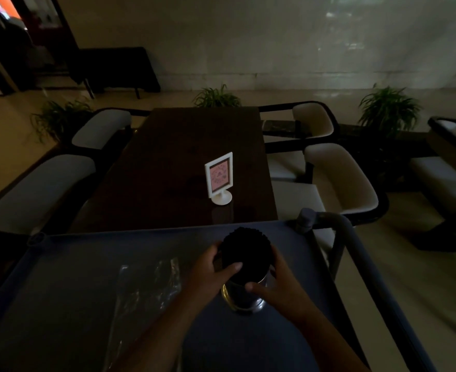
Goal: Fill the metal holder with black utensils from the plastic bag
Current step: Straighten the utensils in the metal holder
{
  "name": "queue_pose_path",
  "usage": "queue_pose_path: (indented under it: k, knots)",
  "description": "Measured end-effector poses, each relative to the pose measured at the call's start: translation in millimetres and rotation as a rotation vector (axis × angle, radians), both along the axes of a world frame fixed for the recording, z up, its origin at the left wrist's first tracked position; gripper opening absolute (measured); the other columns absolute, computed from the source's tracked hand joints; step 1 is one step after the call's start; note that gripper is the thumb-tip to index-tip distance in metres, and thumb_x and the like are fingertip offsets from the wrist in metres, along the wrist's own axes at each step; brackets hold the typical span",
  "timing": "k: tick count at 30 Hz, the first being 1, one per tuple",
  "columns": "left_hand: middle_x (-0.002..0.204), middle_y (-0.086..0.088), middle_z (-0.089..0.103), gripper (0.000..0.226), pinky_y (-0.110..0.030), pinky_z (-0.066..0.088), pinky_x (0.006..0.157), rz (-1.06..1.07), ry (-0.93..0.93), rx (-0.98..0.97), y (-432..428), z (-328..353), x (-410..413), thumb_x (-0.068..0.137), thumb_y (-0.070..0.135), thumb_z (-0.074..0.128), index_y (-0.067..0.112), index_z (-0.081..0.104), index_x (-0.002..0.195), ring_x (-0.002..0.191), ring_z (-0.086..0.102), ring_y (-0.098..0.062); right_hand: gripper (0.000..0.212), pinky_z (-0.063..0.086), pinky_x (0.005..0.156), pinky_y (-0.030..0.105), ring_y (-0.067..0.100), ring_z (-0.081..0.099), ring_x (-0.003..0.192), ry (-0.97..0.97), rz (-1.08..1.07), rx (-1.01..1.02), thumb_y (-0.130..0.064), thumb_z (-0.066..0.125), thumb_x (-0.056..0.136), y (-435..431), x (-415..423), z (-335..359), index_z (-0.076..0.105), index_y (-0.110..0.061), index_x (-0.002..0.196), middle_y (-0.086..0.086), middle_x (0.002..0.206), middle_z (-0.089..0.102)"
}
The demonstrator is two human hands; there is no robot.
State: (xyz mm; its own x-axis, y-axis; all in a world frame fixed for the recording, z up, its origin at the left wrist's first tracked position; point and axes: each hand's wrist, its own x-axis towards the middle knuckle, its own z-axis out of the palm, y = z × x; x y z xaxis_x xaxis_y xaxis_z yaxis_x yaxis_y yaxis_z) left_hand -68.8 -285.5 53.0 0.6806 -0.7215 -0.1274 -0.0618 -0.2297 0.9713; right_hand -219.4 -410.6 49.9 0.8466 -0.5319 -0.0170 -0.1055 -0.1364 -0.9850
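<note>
The pink card in the white sign stand [219, 179] is carrying printing too small to read. You are standing the metal holder [244, 295] on the grey cart top [73, 277], and both your hands are wrapping it. Your left hand [210, 269] is curling round the holder's left side, thumb pressing across the bundle of black utensils [247, 253] that is packing the holder and sticking up out of it. Your right hand [276, 287] is cupping the holder's right side, thumb lying on its rim. The clear plastic bag [147, 288] is lying flat on the cart left of the holder. Beyond the holder, a dark wooden table [184, 146] is carrying the sign stand, with cushioned chairs [339, 178] flanking it in a dim room.
</note>
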Motion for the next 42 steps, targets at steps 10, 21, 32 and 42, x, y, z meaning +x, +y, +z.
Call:
queue_pose_path:
  k: [10,21,32,42]
  knots:
    - [0.112,0.014,0.065,0.055,-0.007,0.051,0.071,-0.124,0.061,0.013,-13.1,19.3,9.5,0.077,0.017,0.082,0.038,0.051,0.118,0.1,0.06,0.006,0.097,0.045,0.098,0.016,0.002,0.051,0.128,-0.072,-0.089,-0.093,-0.019,0.088,0.059,22.3,11.9,-1.1,0.037,-0.043,0.137,-0.022,0.135,0.054]
    - [0.107,0.013,0.068,0.038,-0.011,0.053,0.071,-0.1,0.157,-0.01,-17.9,14.6,12.7,0.082,0.011,0.076,0.035,0.06,0.107,0.1,0.065,-0.003,0.097,0.045,0.092,0.01,-0.004,0.051,0.126,-0.042,-0.11,-0.069,-0.017,0.09,0.059,23.2,12.4,-11.7,0.038,-0.053,0.133,-0.028,0.132,0.054]
    - [0.112,0.0,0.069,0.023,-0.02,0.053,0.079,-0.053,0.079,0.055,-26.2,12.1,9.9,0.089,0.022,0.07,0.029,0.061,0.109,0.099,0.065,-0.007,0.096,0.048,0.098,0.018,-0.002,0.052,0.124,-0.028,-0.138,-0.099,-0.009,0.088,0.06,21.0,12.9,-14.0,0.04,-0.057,0.128,-0.026,0.128,0.057]
    - [0.097,0.018,0.074,0.017,-0.013,0.055,0.065,-0.052,0.039,-0.089,-28.8,65.8,12.4,0.088,0.028,0.068,0.034,0.071,0.103,0.09,0.067,0.006,0.103,0.044,0.105,0.028,0.003,0.046,0.132,0.012,-0.114,-0.101,-0.028,0.091,0.062,21.6,12.5,-11.6,0.03,-0.048,0.142,-0.02,0.14,0.049]
